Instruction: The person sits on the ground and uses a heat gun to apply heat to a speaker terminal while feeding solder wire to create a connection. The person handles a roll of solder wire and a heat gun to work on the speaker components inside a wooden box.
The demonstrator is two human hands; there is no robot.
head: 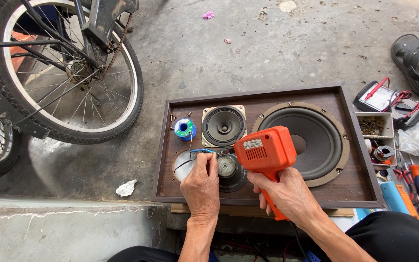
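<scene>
Wheel: we see a bicycle wheel (59,68) at the far left, on the concrete floor.
Panel: a brown speaker panel (267,145) lies flat in the middle, near us.
Big speaker: a large cone (316,140) fills the panel's right side.
Small speaker: a smaller cone (223,126) sits left of it.
Soldering gun: orange (266,155), over the panel's middle, just right of the wire.
Right hand: our right hand (287,194) has its grip clenched round the gun's handle.
Left hand: our left hand (201,187) pinches a thin wire (201,152) at the panel's near left.
Spool: a blue spool (185,129) rests far left on the panel.
</scene>
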